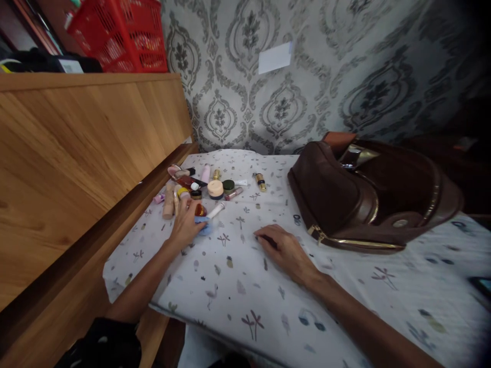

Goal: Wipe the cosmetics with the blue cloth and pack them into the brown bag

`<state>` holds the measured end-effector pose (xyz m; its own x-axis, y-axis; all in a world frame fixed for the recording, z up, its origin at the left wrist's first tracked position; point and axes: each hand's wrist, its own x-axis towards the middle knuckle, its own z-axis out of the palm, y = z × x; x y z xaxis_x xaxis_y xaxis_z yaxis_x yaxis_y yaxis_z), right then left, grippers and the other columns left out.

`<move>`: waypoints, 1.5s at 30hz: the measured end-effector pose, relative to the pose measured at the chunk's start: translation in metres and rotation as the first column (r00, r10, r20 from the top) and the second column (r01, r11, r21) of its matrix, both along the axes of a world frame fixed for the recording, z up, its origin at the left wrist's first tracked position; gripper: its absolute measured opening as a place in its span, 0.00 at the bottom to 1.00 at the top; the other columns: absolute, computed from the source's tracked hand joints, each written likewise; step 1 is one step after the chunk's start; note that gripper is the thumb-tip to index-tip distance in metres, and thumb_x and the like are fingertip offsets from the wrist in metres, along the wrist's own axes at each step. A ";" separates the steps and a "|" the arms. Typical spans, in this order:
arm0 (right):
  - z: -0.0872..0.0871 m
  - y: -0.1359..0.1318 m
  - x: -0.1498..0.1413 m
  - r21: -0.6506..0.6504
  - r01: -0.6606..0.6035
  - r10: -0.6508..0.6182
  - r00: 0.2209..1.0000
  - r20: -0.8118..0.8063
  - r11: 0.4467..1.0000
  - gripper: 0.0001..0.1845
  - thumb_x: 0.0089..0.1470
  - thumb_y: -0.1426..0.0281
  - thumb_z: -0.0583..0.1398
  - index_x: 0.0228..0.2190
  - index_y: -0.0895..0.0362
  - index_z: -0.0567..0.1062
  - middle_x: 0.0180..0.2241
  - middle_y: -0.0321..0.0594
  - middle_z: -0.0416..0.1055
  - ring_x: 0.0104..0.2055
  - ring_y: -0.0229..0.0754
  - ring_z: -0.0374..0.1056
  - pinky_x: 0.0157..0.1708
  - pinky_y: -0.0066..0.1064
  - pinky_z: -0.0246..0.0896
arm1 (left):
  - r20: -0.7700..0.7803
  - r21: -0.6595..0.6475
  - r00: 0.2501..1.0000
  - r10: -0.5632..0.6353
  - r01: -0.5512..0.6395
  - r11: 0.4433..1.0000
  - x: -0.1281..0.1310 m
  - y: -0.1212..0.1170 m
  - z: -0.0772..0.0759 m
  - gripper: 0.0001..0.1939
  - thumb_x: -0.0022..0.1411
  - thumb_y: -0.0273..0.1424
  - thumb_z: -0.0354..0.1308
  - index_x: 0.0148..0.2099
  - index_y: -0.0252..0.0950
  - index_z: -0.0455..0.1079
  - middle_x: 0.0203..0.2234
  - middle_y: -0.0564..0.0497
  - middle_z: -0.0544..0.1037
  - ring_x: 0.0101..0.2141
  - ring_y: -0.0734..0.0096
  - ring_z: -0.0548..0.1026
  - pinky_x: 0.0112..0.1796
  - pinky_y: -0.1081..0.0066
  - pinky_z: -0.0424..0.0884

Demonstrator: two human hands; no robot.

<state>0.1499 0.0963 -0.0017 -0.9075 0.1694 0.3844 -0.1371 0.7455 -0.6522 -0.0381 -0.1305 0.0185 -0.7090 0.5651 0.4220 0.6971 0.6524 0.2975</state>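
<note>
Sleeve (105, 340), left hand (185, 225) (blue item (204, 228) alongside)

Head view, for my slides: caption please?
Left hand at cosmetics, right hand over patterned cloth, open brown bag nearby.

Two large round jars are showing: a cream-topped jar (215, 188) and a green-lidded jar (228, 185). Two white tubes are lying out, a nearer tube (217, 210) and a farther tube (241, 182). One blue item (204, 227), one pink container (206, 173), one black-and-gold piece (260, 181), one brown bag (326, 186), one red basket (118, 38) and one white paper (275, 58) are also showing. Other small cosmetics (168, 202) are crowding too closely for counting.
</note>
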 end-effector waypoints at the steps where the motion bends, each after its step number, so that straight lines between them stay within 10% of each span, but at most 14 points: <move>1: 0.000 0.000 0.000 0.002 -0.002 0.002 1.000 -0.004 1.000 0.12 0.58 0.70 0.54 0.35 0.54 0.78 0.36 0.43 0.77 0.41 0.47 0.72 0.44 0.40 0.68 | 0.022 0.010 0.998 -0.050 0.050 0.999 0.002 0.003 0.000 0.28 0.54 0.29 0.65 0.56 0.42 0.63 0.52 0.45 0.62 0.54 0.55 0.66 0.54 0.58 0.68; 11: -0.002 0.001 -0.002 0.026 -0.021 0.021 1.000 -0.001 0.999 0.12 0.59 0.72 0.53 0.35 0.56 0.77 0.35 0.44 0.76 0.40 0.46 0.71 0.43 0.39 0.68 | 0.089 0.151 0.978 -0.187 0.172 0.973 0.001 0.059 -0.005 0.18 0.62 0.32 0.60 0.54 0.40 0.66 0.47 0.45 0.63 0.52 0.59 0.68 0.54 0.60 0.68; 23: 0.001 -0.004 0.002 0.052 0.026 -0.025 1.000 -0.012 0.998 0.10 0.58 0.78 0.56 0.34 0.57 0.77 0.35 0.43 0.77 0.41 0.43 0.70 0.45 0.33 0.66 | -0.086 -0.263 0.921 -0.381 0.347 0.900 -0.016 0.046 -0.008 0.30 0.51 0.18 0.53 0.54 0.45 0.72 0.60 0.45 0.60 0.59 0.50 0.61 0.58 0.51 0.64; 33: 0.000 -0.002 0.002 0.167 0.006 -0.005 1.000 -0.011 0.986 0.08 0.58 0.77 0.57 0.36 0.61 0.78 0.36 0.45 0.78 0.42 0.43 0.70 0.46 0.31 0.64 | 0.035 -0.430 0.865 -0.501 0.466 0.773 -0.027 0.046 0.004 0.39 0.56 0.24 0.54 0.68 0.51 0.56 0.70 0.48 0.45 0.67 0.41 0.47 0.60 0.48 0.60; 38: 0.003 0.000 0.002 0.222 -0.019 0.021 1.000 -0.006 0.975 0.09 0.58 0.78 0.57 0.36 0.63 0.77 0.36 0.45 0.78 0.41 0.42 0.71 0.48 0.30 0.63 | -0.033 -0.502 0.909 -0.416 0.345 0.793 -0.007 0.070 0.005 0.19 0.65 0.39 0.53 0.57 0.53 0.71 0.65 0.48 0.58 0.66 0.39 0.51 0.54 0.42 0.63; 45: 0.000 0.001 0.001 0.230 -0.019 0.022 1.000 -0.009 0.973 0.08 0.57 0.78 0.57 0.35 0.61 0.77 0.36 0.44 0.77 0.40 0.42 0.70 0.48 0.31 0.63 | -0.220 -0.474 0.958 -0.187 0.063 0.878 0.023 0.095 0.009 0.20 0.70 0.38 0.45 0.57 0.43 0.71 0.56 0.39 0.69 0.57 0.44 0.65 0.45 0.46 0.70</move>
<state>0.1509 0.0976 -0.0022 -0.9051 0.0566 0.4215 -0.1608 0.8720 -0.4623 -0.0150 -0.0352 0.0277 -0.5248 0.8143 0.2479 0.7920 0.5739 -0.2084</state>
